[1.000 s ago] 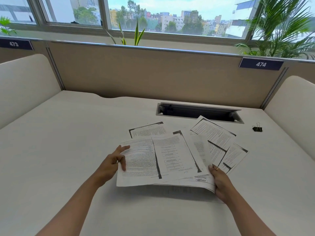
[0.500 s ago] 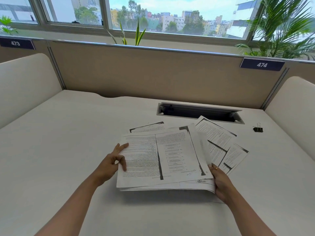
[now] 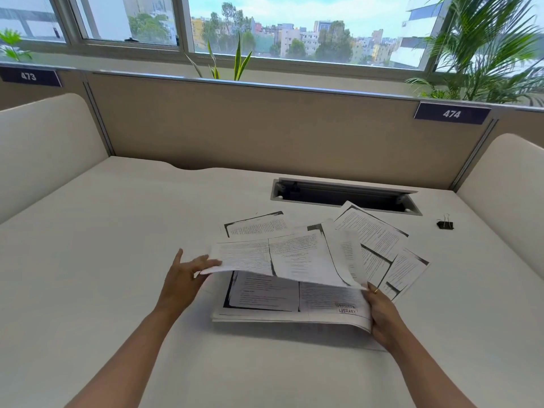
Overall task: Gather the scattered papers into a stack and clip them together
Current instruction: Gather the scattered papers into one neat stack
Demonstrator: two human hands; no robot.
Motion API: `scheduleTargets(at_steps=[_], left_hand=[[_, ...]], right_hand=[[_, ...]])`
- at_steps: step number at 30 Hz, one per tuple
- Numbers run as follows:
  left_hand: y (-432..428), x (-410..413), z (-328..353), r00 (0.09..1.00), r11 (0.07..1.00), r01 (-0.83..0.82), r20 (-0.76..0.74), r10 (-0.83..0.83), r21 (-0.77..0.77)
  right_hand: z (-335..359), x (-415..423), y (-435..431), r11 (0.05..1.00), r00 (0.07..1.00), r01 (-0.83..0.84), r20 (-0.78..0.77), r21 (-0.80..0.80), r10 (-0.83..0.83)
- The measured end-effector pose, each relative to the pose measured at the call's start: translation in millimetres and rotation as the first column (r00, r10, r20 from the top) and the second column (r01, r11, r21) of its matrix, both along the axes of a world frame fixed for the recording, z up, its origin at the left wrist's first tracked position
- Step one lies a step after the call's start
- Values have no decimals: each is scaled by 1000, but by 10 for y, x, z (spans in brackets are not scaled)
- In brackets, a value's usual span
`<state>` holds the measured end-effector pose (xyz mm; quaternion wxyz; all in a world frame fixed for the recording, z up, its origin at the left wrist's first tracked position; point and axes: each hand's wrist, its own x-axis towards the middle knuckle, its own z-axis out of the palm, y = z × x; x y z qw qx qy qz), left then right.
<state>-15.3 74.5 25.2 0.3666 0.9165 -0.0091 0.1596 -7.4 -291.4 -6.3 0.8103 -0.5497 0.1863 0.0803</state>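
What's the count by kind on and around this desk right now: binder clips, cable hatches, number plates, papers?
Binder clip: 1
Cable hatch: 1
Number plates: 2, plate 473 and plate 474
Papers: sheets overlap too much to count
Total without papers: 4

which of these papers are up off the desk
The top sheets that the left hand holds up by their left edge, above the stack; the rest lie flat.
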Motion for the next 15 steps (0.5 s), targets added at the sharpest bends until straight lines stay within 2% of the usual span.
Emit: scheduleTargets(at_steps=[2,4,6,9,12,15], left_hand=[[-33,11,6,984,984,-84,167,57,155],[-76,4,53,940,952,-134,341,33,277],[-121,8,108,916,920,-162,402,5,357],[-248,-6,172,923,906,-93,376,-77,414],[-447,-46,234,907,938,64,372,-198,342],[-645,-76,281,925,941,231,246,-291,247]], right_hand=[[7,-2,2,1000,1000,19,7,0,-19],[2,1,0,999,999,53,-1,-1,-53],[0,1,1,997,997,74,-15,-6,-74],[5,1,12,997,997,78,-25,-7,-78],[16,6,46,998,998,66,-25,-15,-66],[21,14,80,998,998,56,-24,-24,-57]])
